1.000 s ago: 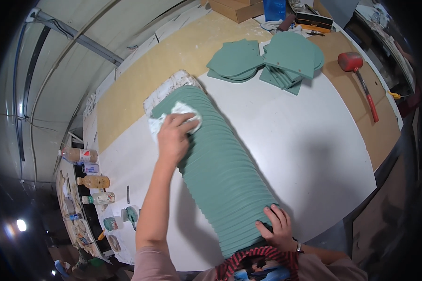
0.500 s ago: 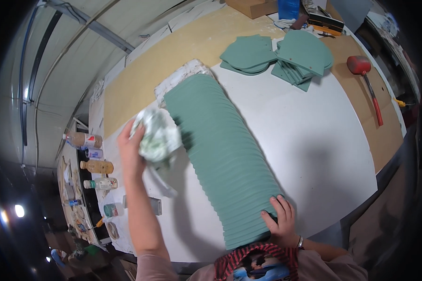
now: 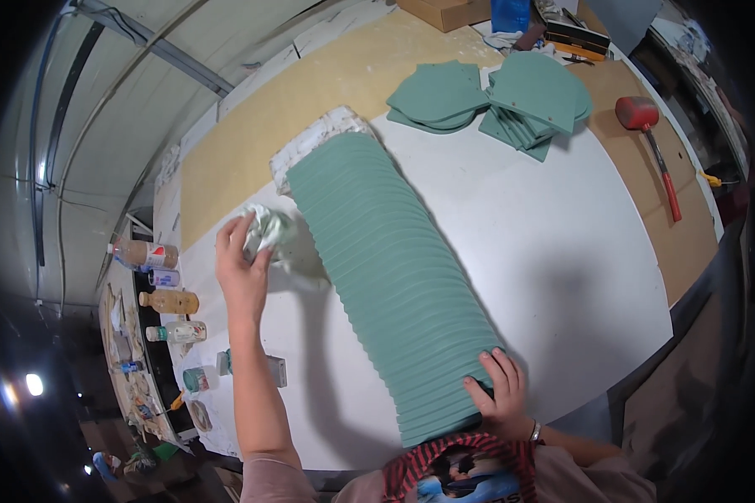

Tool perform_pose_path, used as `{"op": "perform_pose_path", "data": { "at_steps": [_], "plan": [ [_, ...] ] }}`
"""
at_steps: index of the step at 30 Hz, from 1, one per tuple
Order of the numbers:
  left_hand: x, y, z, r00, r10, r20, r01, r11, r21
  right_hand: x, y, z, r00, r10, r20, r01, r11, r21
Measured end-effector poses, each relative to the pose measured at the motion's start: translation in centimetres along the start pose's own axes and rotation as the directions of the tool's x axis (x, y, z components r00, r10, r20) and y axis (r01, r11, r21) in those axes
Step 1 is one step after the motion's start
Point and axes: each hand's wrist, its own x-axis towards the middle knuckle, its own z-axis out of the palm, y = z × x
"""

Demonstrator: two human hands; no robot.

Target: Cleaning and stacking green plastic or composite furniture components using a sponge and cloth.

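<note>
A long row of thin green sheets (image 3: pixel 386 268), packed face to face, runs from the table's near edge toward a white, brown-stained block (image 3: pixel 320 142) at its far end. To the left of the row, my left hand (image 3: pixel 243 260) is closed on a crumpled whitish cloth (image 3: pixel 268 233) with green smudges. The cloth is apart from the row. My right hand (image 3: pixel 503 392) rests on the near right end of the row, fingertips bent over the sheet edges and thumb pressed against them.
Loose green pieces (image 3: pixel 436 94) with rounded edges and a second green pile (image 3: pixel 532 92) lie at the back. A red-headed mallet (image 3: pixel 637 113) lies on brown board (image 3: pixel 646 193) at right. Several bottles (image 3: pixel 172 302) line the left edge, near a small grey metal piece (image 3: pixel 277 370).
The cloth in my left hand has moved left, away from the row's side, and bunched up closer to the fingers. My right hand stays on the near end.
</note>
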Motion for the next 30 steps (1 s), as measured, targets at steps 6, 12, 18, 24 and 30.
{"op": "perform_pose_path", "data": {
  "at_steps": [6, 12, 18, 24, 30],
  "plan": [
    [-0.6, 1.5, 2.6, 0.890, -0.199, 0.410, 0.381, 0.818, -0.430, -0.3, 0.5, -0.1, 1.000, 0.009, 0.002, -0.009, 1.000, 0.012],
    [0.1, -1.9, -5.5, 0.951, -0.136, 0.279, 0.295, 0.674, -0.677, -0.1, 0.1, -0.1, 1.000, 0.010, 0.016, -0.010, 1.000, -0.003],
    [1.3, -5.5, -8.8, 0.749, -0.310, 0.585, 0.469, 0.873, -0.137, 0.6, -0.6, -1.0, 0.999, 0.037, 0.028, -0.038, 0.999, 0.035],
    [2.0, -6.6, -9.0, 0.841, -0.355, 0.408, 0.495, 0.810, -0.316, 0.7, -0.4, -1.4, 0.999, 0.003, 0.053, -0.006, 0.999, 0.049],
    [-5.4, -3.5, 4.2, 0.965, 0.104, 0.242, -0.107, 0.994, -0.001, 0.7, -0.2, -1.2, 0.997, 0.001, 0.080, -0.003, 1.000, 0.030]
  ]
}}
